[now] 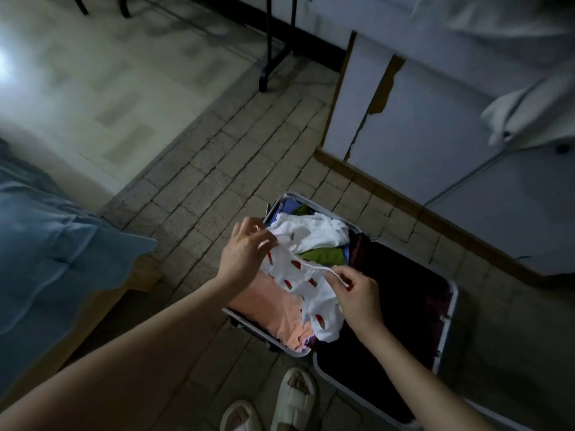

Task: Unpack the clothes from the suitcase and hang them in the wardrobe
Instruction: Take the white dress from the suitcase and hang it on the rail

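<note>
L hand (245,253): pinches collar of white printed top (298,281).
R hand (357,293): pinches same collar.
Tip: lift straight up, clear of suitcase (448,306), w/o dragging peach garment (273,309).

Floor (236,157): pale brick-pattern tiles in the near and middle area, plain lighter surface at far left with a bright glare. Resting on it: an open suitcase (448,309), near right of centre, light-rimmed, its left half filled with clothes, its right half dark-lined; a pair of pale slippers (294,396) at the near edge, just beside the suitcase; black furniture legs (264,76) at far centre; a white cabinet (435,119) with a wooden base along the right.
</note>
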